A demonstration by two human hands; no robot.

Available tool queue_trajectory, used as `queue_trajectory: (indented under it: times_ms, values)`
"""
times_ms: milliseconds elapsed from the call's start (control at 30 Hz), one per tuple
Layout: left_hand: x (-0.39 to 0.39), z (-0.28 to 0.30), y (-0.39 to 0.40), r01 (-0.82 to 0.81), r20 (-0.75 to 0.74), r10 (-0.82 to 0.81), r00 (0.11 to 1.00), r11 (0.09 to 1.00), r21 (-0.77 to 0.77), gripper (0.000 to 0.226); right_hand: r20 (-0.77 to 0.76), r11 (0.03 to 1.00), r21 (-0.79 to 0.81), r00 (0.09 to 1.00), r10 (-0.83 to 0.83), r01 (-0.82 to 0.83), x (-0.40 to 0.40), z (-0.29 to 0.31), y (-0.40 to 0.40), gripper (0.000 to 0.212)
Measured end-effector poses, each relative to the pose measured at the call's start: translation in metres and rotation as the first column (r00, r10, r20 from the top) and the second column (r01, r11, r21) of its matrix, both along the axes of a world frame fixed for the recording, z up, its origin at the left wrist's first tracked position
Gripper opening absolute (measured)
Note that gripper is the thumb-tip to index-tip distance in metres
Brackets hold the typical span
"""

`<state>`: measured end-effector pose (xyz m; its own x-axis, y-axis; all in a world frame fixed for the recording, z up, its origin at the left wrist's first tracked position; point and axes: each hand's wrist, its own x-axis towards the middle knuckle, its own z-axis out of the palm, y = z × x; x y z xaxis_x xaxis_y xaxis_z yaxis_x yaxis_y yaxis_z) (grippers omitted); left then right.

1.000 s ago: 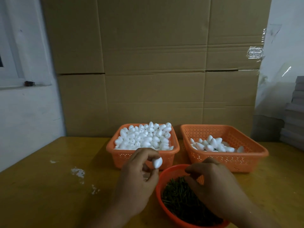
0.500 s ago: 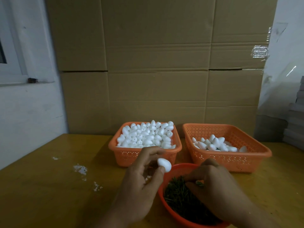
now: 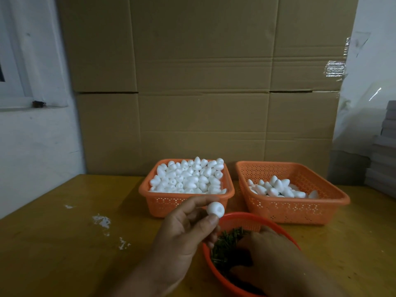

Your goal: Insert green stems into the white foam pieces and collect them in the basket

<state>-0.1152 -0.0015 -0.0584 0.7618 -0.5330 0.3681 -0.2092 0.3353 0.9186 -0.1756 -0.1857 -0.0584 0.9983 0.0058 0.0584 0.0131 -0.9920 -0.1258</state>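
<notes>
A foam piece (image 3: pixel 215 209) is pinched by the left hand (image 3: pixel 182 236). Stems (image 3: pixel 227 243) are being dug through by the curled right hand (image 3: pixel 272 254); whether one is held cannot be told. Next, one stem must be pushed in.

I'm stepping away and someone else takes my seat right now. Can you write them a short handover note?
Left hand: pinches one white foam piece above the table, hole facing you, no stem in it yet.
Right hand: down in the round orange bowl of green stems; whether it has one is hidden.
Left orange basket: heaped with foam pieces. Right orange basket: a small pile of foam pieces.
Left: pick a stem, push it into the held piece, drop it in the right basket, repeat.
</notes>
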Motion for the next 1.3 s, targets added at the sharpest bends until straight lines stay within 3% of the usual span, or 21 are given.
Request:
queue_trajectory:
  times_ms: [433,667,900,1033,1167,1300]
  values:
    - [-0.002,0.007,0.001,0.015,-0.193,-0.030,0.981,0.997,-0.079,0.016,-0.003,0.989,0.071,0.991,-0.133,0.133,0.005,0.002,0.003,0.017]
    - [0.000,0.008,0.003,0.011,-0.282,-0.035,0.959,0.996,-0.087,0.027,0.018,0.975,0.146,0.985,-0.170,0.166,0.003,0.011,0.000,0.025]
    - [0.002,0.007,0.005,0.097,-0.324,-0.141,0.936,0.985,-0.146,0.025,0.190,0.989,0.139,0.979,-0.070,0.044,-0.003,0.013,-0.003,0.025]
    - [0.005,0.006,0.005,0.139,-0.329,-0.188,0.925,0.976,-0.167,0.027,0.383,0.961,0.257,0.924,-0.004,-0.102,-0.007,0.015,0.001,0.024]
    - [0.007,0.004,0.005,0.156,-0.344,-0.209,0.915,0.972,-0.177,0.021,0.532,0.812,0.548,0.833,-0.153,-0.202,-0.009,0.019,0.005,0.031]
    - [0.008,0.002,0.005,0.187,-0.339,-0.243,0.909,0.964,-0.191,0.020,0.555,0.458,0.784,0.802,-0.219,-0.418,-0.012,0.027,0.013,0.029]
